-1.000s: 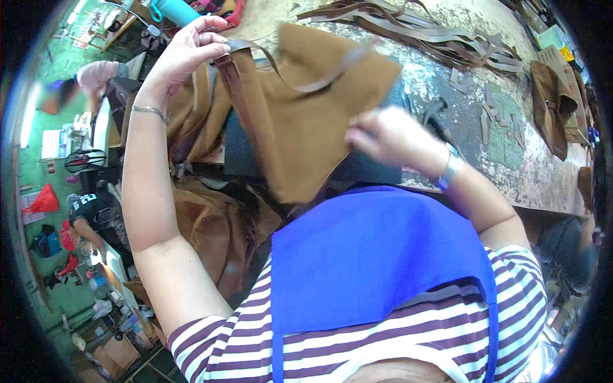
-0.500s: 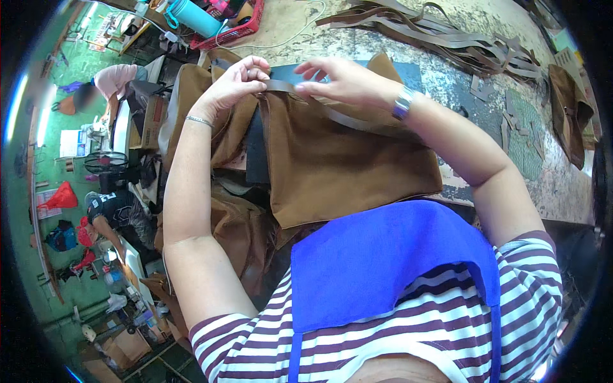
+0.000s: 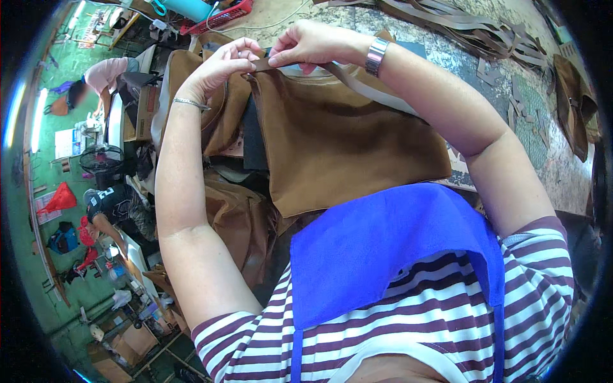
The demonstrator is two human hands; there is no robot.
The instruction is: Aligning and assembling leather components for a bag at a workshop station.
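A brown leather bag [image 3: 351,147] lies across the near edge of the table, its top edge away from me. A long leather strip [image 3: 370,90], brown on one face and greyish on the other, runs along that top edge and curves off to the right. My left hand [image 3: 227,67] pinches the strip's end at the bag's upper left corner. Close beside it, my right hand [image 3: 310,46] grips the same strip between thumb and fingers. The bag's opening is partly hidden behind the strip and my right hand.
More brown leather pieces [image 3: 233,223] hang at the table's left side. Leather strips [image 3: 460,25] are heaped at the far right, near scraps [image 3: 520,108]. A red basket [image 3: 220,16] with a turquoise bottle [image 3: 185,7] stands far left. Two people work at the left, beside a fan [image 3: 101,159].
My right hand has moved left and closed on the strip beside my left hand. The strip now stretches more tautly toward the right. The whole view has shifted slightly.
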